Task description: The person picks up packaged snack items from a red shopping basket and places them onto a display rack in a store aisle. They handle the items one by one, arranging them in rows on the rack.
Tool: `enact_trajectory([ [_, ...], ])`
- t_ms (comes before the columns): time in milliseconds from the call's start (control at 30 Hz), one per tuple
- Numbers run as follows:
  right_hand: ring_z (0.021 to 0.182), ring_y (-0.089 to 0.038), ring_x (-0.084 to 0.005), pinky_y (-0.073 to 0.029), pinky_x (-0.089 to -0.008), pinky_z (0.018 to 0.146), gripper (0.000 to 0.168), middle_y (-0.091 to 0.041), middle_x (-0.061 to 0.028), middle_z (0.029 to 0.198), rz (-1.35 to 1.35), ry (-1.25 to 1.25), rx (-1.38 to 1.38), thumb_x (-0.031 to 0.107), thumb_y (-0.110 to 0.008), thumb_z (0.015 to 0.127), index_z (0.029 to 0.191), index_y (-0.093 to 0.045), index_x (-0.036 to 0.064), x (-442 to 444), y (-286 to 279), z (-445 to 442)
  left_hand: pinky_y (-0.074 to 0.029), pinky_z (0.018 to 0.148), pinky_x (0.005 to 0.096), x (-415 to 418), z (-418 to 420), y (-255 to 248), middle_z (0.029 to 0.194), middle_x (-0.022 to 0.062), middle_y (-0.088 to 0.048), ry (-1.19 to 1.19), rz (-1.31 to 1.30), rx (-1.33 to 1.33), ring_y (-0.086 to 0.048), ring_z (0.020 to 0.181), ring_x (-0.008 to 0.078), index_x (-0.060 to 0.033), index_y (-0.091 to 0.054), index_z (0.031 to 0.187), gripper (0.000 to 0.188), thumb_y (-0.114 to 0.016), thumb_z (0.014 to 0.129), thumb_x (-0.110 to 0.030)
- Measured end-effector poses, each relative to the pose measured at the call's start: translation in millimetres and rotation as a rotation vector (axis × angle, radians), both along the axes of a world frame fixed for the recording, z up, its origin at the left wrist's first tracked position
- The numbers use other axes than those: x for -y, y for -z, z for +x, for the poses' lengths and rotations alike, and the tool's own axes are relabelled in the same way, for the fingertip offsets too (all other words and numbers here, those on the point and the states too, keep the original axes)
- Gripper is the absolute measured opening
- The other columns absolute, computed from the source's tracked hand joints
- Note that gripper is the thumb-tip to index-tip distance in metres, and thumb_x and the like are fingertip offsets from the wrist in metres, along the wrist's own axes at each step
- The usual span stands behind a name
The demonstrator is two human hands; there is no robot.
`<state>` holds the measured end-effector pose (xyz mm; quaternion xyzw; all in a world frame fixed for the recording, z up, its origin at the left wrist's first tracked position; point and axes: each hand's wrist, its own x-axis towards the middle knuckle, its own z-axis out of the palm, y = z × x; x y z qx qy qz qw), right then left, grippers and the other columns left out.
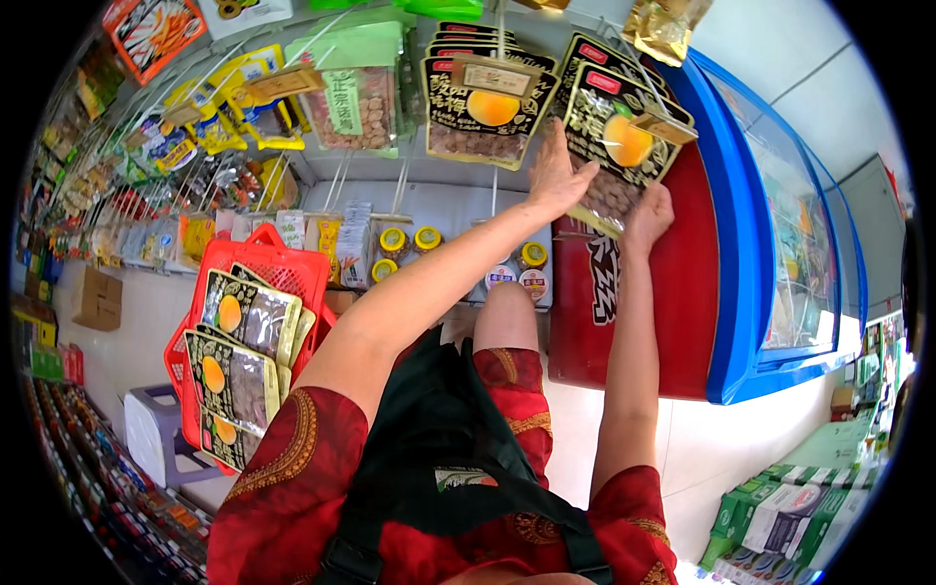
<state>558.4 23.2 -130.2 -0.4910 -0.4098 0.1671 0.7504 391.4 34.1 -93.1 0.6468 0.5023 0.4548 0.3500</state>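
A black and gold snack packet point(621, 139) with a picture of an orange-yellow fruit and a clear lower window hangs tilted at the front of a peg row. My left hand point(559, 175) is at its left edge, thumb over the front and fingers extended upward along the side. My right hand point(647, 219) pinches its lower right edge. Similar packets stand behind it, partly hidden. To the left, another row of black packets point(482, 110) hangs behind a price tag holder point(493, 77). A red plastic basket point(252, 252) holds several matching packets point(234, 376).
A red and blue chest freezer point(738, 292) with sliding glass stands close on the right. Yellow-lidded jars point(428, 238) sit on the low shelf. The basket rests over a purple and white stool point(157, 439). Boxed goods point(782, 512) are stacked at lower right.
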Motion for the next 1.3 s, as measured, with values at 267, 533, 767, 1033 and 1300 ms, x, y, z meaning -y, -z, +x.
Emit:
enact_trajectory([
  [267,0.086,-0.052,-0.0174,-0.044,-0.0315,0.078,0.028,-0.057,-0.0103,0.097,-0.261,-0.006,0.12,0.016,-0.043,0.095,0.103,-0.056,-0.008,134,0,-16,-0.044,0.076,0.0488,109,-15,12,0.091,0.0271,-0.057,-0.034,0.208,0.254,-0.054,0.087,0.0445,0.0014,-0.047,0.099,0.039,-0.064,0.071,-0.019],
  [533,0.062,-0.046,-0.0043,-0.039,-0.018,0.053,0.045,-0.06,-0.0049,0.088,-0.752,-0.728,0.279,0.004,-0.05,0.09,0.133,-0.04,-0.002,199,76,-94,-0.032,0.102,0.0322,246,-133,86,0.135,0.0166,-0.039,-0.164,-0.325,0.728,-0.04,0.122,0.0242,0.0018,-0.017,0.141,0.077,-0.063,0.079,-0.006],
  [767,0.12,-0.045,-0.0349,-0.038,-0.0377,0.097,0.042,-0.047,-0.0222,0.125,-0.136,-1.005,0.675,0.007,-0.067,0.073,0.113,-0.055,0.001,199,-9,-296,-0.04,0.098,0.0336,339,-277,-9,0.144,0.0115,-0.026,-0.585,-0.125,1.047,-0.04,0.123,0.0238,-0.0119,0.0,0.147,0.091,-0.058,0.08,0.007],
  [1033,0.119,-0.041,-0.045,-0.035,-0.044,0.1,0.046,-0.039,-0.0331,0.129,0.014,-1.258,0.692,0.015,-0.064,0.078,0.119,-0.052,-0.003,204,-27,-387,-0.004,0.112,0.0372,378,-339,-7,0.151,0.0223,-0.003,-1.071,0.145,-0.203,-0.002,0.141,0.0295,0.0001,-0.003,0.145,0.087,-0.061,0.082,-0.012],
  [1300,0.102,-0.054,-0.0383,-0.045,-0.0396,0.087,0.03,-0.056,-0.0224,0.11,-0.169,-0.946,0.689,0.008,-0.063,0.079,0.106,-0.057,-0.004,169,54,-261,-0.041,0.093,0.032,290,-239,22,0.129,0.0132,-0.047,-0.399,0.025,0.213,-0.048,0.115,0.0226,0.0015,-0.04,0.132,0.052,-0.06,0.085,-0.007],
])
